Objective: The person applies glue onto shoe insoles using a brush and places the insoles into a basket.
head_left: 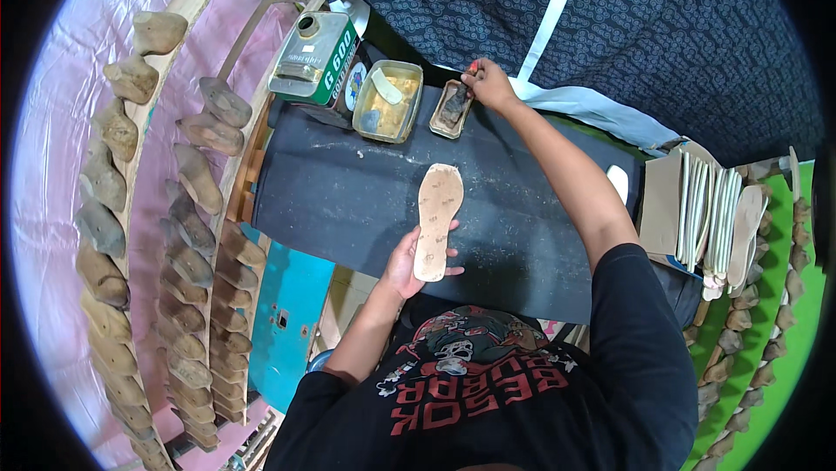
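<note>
Upright over the middle of the dark table is a tan insole with small dark marks on its face. My left hand grips it by the heel end, with fingertips showing past its right edge. At the table's far side my right hand is closed on a small red-handled tool. It is held over a small rectangular tray with dark, crusted contents; the tool's lower end cannot be told from them. Left of this tray stands a larger clear tub holding yellowish material and a pale scraper-like piece.
A green-and-silver metal can stands at the far left of the table. At right, a cardboard box holds stacked insoles, near a white piece. Racks of wooden shoe lasts flank both sides; patterned dark cloth hangs behind.
</note>
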### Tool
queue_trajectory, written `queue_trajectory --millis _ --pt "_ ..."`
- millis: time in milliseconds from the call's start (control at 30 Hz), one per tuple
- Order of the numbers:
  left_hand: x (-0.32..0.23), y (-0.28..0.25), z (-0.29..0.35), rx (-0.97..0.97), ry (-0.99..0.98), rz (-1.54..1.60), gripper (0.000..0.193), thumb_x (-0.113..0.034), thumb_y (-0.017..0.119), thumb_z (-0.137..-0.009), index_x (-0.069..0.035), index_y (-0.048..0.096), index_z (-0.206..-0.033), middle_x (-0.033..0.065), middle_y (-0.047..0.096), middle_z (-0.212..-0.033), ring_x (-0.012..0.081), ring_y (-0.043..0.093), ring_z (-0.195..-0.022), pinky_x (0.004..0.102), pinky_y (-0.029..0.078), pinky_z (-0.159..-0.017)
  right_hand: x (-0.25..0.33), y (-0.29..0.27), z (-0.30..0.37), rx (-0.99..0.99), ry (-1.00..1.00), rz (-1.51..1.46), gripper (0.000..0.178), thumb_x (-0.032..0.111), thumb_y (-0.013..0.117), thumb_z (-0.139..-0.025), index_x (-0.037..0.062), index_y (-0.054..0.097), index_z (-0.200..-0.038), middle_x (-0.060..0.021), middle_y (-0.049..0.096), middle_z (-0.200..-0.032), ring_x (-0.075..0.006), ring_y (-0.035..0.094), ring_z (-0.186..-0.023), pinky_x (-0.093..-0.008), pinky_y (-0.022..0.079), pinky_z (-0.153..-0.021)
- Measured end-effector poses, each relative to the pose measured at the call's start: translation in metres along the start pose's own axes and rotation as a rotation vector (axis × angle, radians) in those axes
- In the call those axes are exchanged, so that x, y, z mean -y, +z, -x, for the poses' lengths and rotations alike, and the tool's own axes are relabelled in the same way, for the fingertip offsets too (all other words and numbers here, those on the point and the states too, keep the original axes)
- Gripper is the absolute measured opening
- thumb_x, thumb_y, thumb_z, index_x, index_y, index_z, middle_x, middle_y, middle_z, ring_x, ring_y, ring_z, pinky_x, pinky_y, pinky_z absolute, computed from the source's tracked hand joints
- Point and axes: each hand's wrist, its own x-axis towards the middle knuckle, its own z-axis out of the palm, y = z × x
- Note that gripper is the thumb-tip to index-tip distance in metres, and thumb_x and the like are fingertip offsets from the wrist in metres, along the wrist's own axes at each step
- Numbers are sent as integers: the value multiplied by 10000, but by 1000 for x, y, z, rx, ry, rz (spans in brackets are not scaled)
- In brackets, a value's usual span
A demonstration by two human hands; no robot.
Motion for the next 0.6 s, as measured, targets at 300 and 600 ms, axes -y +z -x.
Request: queue_trajectory --millis 300,600 --pt "-27 -3 -13 41 -91 -28 580 -434 352 -1045 -134 341 -1542 85 431 -1534 259 654 -1055 635 530 -905 -2 -9 -3 170 287 -237 672 323 766 -873 3 450 -1371 -92 677 -1032 -223 652 -929 -414 533 -787" --pt "-25 15 -30 239 -321 -120 608 -458 405 -1039 -117 331 -1538 121 469 -1488 283 652 -1075 597 565 -865 -8 -58 133 173 311 -485 464 392 553 -1016 61 496 -1335 -89 635 -1117 -192 637 -979 -338 518 -856"
